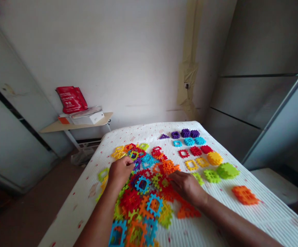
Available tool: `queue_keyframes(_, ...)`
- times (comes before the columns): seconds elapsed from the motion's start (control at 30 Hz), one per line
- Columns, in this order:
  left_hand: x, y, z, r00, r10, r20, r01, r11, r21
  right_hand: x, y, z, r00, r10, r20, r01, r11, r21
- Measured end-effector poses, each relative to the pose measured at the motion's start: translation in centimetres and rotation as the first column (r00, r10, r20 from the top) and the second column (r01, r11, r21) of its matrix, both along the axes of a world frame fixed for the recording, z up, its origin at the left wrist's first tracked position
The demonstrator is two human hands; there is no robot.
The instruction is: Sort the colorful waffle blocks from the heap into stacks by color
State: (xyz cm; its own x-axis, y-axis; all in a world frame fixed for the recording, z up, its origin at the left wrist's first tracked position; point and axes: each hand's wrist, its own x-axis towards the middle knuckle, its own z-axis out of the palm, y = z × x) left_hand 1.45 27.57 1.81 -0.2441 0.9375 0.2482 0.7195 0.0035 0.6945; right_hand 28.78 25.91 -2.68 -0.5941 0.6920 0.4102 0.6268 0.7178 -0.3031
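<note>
A large mixed heap of plastic interlocking building pieces (131,200), in several colours with notched edges, lies on the covered table. At the heap's left side, my left hand (120,171) is closed in a pinch on the edge of a purple building piece (138,164). My right hand (186,185) rests at the heap's right side with its fingers curled down. Just beyond those fingertips lie orange building pieces (170,167); what the fingers grip, if anything, is hidden. A blue square frame piece (142,184) lies between the hands.
Sorted rows stand at the right: purple pieces (185,133), blue pieces (189,141), red pieces (195,151), yellow pieces (215,158), green pieces (227,170) and an orange stack (245,195). A side table (53,127) with a red bag (70,99) is at left, grey cabinets (254,92) at right.
</note>
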Motion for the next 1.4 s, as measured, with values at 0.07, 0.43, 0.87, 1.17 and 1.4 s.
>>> queue_keyframes(0.07,0.5,-0.6,-0.3,0.953,-0.045,0.299,0.034,0.999,0.040,0.0,0.1,0.2,0.999,0.004,-0.050,-0.005,1.000,-0.016)
queue_keyframes(0.43,3.3,-3.4,-1.4,0.532,0.006,0.847,0.027,0.999,-0.023,-4.3,1.7,2.5,0.971,0.052,-0.234,-0.026,0.993,0.114)
queue_keyframes(0.87,3.6,-4.5,-1.3,0.588,-0.012,0.809,0.064,0.997,-0.032,-7.6,3.3,4.2,0.989,0.104,-0.104,-0.090,0.987,0.130)
queue_keyframes(1.17,1.3,-5.8,-2.6,0.670,0.039,0.741,-0.017,0.999,-0.036,0.6,18.7,8.6,0.825,-0.392,0.407,0.376,0.919,0.123)
queue_keyframes(1.4,1.0,-5.6,-3.4,0.658,0.095,0.747,-0.035,0.995,-0.096,1.8,24.0,6.6,0.719,-0.383,0.580,0.434,0.899,0.056)
